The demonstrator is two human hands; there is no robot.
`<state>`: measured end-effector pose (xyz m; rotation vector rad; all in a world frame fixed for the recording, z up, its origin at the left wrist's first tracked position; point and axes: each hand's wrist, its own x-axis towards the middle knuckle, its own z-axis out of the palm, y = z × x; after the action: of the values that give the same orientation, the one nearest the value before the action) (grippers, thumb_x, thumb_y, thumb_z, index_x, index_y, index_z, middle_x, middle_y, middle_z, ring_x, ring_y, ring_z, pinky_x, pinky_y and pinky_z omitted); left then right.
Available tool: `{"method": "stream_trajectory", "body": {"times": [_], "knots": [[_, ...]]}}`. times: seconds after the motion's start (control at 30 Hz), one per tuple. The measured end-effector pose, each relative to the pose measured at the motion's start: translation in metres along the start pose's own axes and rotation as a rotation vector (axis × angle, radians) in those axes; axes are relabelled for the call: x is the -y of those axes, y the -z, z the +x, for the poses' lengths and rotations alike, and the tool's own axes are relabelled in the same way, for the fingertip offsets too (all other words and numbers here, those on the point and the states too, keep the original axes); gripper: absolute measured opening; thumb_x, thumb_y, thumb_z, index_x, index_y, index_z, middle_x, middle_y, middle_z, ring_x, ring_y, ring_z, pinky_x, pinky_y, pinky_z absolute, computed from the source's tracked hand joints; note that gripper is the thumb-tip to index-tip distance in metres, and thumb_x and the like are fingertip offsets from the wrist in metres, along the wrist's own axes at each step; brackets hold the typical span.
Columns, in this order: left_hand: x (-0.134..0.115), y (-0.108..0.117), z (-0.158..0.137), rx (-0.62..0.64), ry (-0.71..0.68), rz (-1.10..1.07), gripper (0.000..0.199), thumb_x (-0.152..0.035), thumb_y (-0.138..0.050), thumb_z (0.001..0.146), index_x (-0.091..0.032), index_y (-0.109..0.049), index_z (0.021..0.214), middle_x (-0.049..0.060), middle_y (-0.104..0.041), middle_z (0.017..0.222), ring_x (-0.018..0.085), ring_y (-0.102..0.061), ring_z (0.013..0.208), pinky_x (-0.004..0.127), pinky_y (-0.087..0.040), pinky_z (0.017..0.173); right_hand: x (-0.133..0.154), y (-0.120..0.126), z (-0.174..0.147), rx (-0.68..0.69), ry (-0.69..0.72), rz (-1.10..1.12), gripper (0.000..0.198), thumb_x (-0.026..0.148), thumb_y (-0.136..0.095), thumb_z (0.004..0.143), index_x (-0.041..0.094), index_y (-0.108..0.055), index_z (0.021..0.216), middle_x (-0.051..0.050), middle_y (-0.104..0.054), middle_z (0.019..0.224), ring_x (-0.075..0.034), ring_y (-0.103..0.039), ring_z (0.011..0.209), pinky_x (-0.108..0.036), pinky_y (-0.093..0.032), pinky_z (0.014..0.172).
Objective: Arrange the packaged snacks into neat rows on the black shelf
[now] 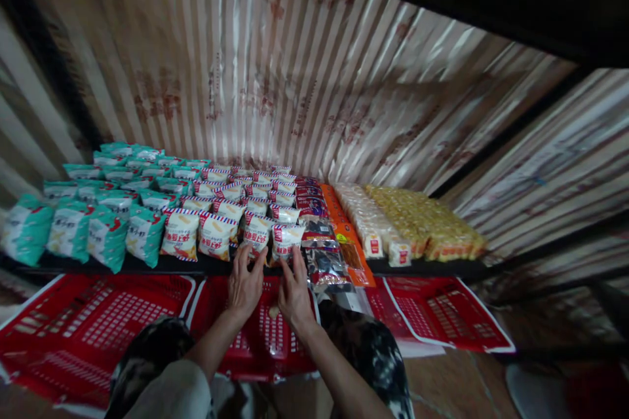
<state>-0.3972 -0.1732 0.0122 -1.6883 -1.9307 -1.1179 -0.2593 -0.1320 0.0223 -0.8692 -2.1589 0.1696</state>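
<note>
White snack bags (217,234) with red lettering and striped top edges stand in rows on a low black shelf. My left hand (246,283) touches the lower front of one front-row snack bag (257,228), its thumb apart from the fingers. Beside it, my right hand (295,293) rests its outstretched fingers against the lower front of the neighbouring snack bag (286,236). Both bags stand upright on the shelf edge, their bottoms partly hidden by my fingers. Neither hand is wrapped round a bag.
Teal snack bags (105,236) fill the shelf's left. Dark packets (324,260), orange packets (350,245), pale wrapped snacks (361,216) and yellow ones (427,222) line the right. Red baskets (147,298) sit below, one between my knees. Striped sheeting (275,65) covers the back.
</note>
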Motion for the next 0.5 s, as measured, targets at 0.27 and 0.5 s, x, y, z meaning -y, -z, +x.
{"method": "stream_trajectory", "body": {"times": [0.27, 0.5], "knots": [[-0.009, 0.01, -0.019, 0.011, -0.155, -0.075, 0.056, -0.007, -0.043, 0.085, -0.025, -0.038, 0.138, 0.013, -0.046, 0.13, 0.026, -0.045, 0.122, 0.037, -0.051, 0.091, 0.02, 0.053, 0.007, 0.105, -0.011, 0.109, 0.066, 0.001, -0.035, 0.077, 0.022, -0.033, 0.14, -0.008, -0.024, 0.152, -0.019, -0.027, 0.138, -0.039, -0.04, 0.107], [-0.045, 0.018, -0.007, 0.095, -0.275, -0.152, 0.054, -0.01, -0.041, 0.087, -0.024, -0.035, 0.139, 0.013, -0.038, 0.138, 0.025, -0.037, 0.13, 0.038, -0.047, 0.097, -0.053, 0.085, 0.104, -0.004, 0.003, -0.044, 0.046, 0.012, -0.035, 0.085, 0.015, -0.048, 0.129, -0.012, -0.052, 0.133, -0.02, -0.043, 0.128, -0.043, -0.041, 0.105]]}}
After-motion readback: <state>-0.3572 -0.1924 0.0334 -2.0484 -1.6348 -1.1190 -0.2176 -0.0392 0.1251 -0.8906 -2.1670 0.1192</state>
